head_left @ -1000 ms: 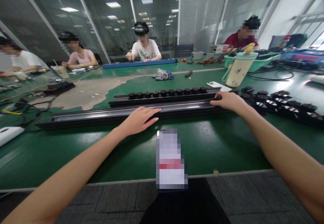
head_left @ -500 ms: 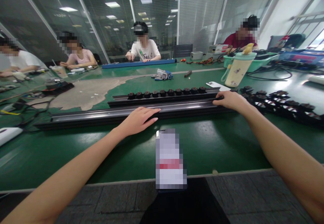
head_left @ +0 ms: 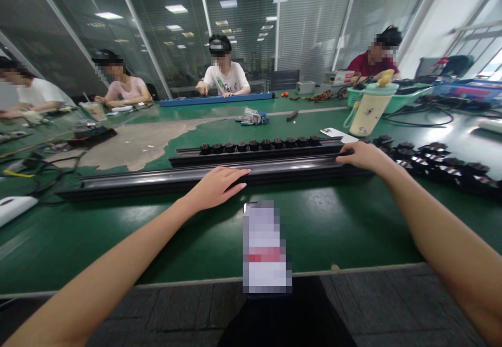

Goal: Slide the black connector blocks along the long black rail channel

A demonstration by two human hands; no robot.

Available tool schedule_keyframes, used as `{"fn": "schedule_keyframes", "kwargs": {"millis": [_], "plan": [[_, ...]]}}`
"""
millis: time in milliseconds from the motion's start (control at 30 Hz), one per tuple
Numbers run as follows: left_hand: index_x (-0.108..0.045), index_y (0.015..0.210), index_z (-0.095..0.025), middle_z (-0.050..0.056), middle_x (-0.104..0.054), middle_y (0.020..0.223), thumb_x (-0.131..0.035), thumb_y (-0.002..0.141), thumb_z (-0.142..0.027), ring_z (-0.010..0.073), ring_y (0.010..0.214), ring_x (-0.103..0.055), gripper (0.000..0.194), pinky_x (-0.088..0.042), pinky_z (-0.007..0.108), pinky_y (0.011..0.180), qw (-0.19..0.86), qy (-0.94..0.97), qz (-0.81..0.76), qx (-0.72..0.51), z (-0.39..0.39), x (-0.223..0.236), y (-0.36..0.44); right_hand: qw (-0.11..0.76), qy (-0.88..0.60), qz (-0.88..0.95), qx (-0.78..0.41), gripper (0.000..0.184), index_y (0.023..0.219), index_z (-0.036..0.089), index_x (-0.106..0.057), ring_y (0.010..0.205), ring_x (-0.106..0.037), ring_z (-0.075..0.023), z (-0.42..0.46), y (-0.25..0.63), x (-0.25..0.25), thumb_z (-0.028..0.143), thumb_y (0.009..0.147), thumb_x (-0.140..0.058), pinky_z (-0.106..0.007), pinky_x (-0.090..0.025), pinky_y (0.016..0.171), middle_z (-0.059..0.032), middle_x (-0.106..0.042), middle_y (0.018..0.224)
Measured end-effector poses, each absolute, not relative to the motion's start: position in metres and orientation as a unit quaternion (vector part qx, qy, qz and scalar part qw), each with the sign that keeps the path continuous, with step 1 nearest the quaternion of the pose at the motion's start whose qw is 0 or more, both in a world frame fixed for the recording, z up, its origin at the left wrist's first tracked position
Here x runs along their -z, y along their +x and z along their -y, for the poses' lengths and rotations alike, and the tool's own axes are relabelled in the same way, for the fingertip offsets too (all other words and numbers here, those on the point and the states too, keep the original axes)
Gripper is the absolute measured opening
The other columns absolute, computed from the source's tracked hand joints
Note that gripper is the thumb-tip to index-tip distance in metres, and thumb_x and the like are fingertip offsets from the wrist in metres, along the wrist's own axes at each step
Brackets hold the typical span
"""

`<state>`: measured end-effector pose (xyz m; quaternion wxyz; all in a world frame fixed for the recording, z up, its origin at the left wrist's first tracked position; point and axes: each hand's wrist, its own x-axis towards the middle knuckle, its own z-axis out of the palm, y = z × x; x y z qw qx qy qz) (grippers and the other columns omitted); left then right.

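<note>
A long dark rail (head_left: 176,177) with a shiny channel lies across the table in front of me. My left hand (head_left: 214,186) rests over its middle, fingers stretched out and thumb apart. At the rail's right end, the fingers of my right hand (head_left: 363,156) are pinched together on a small black part (head_left: 346,152), mostly covered by the fingertips. Just behind lies a second, shorter rail (head_left: 182,161) carrying a row of several black round parts (head_left: 253,145). More black parts (head_left: 435,159) stand in rows right of my right hand.
A phone (head_left: 264,247) lies at the table's front edge. Behind the rails are a white phone (head_left: 339,134), a cup (head_left: 371,109), gloves (head_left: 253,117) and a green basket (head_left: 408,99). Cables (head_left: 35,164) lie at left. Several people sit across, one at a blue rail (head_left: 215,99).
My right fingertips have shifted slightly right and now cover more of the small black part. The left hand stays in place on the rail. The whole view has moved a little.
</note>
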<state>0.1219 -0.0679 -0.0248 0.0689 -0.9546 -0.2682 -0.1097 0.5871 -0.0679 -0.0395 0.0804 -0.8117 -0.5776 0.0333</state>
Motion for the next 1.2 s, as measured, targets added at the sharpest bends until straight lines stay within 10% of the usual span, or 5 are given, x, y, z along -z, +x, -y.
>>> {"fn": "schedule_keyframes", "kwargs": {"millis": [867,1200], "plan": [[-0.048,0.149,-0.017,0.013,-0.065,0.139,-0.032,0.108,-0.046,0.0252,0.129,-0.061,0.052,-0.044,0.044,0.109,0.061,-0.955,0.271,0.109,0.066,0.026,0.121,0.083,-0.825,0.556,-0.054,0.048,0.117,0.026,-0.070,0.108,-0.063,-0.0306,0.067,0.610,0.041,0.055,0.078,-0.067,-0.039,-0.048,0.089,-0.0116,-0.067,0.117],[-0.048,0.148,-0.017,0.012,-0.064,0.141,-0.032,0.109,-0.047,0.0248,0.129,-0.060,0.052,-0.043,0.042,0.109,0.064,-0.955,0.269,0.106,0.065,0.026,0.121,0.060,-0.863,0.499,-0.055,0.093,0.139,-0.012,-0.039,0.118,-0.058,-0.0413,0.059,0.614,0.041,0.054,0.081,-0.072,-0.037,-0.045,0.084,-0.0379,-0.054,0.126]]}}
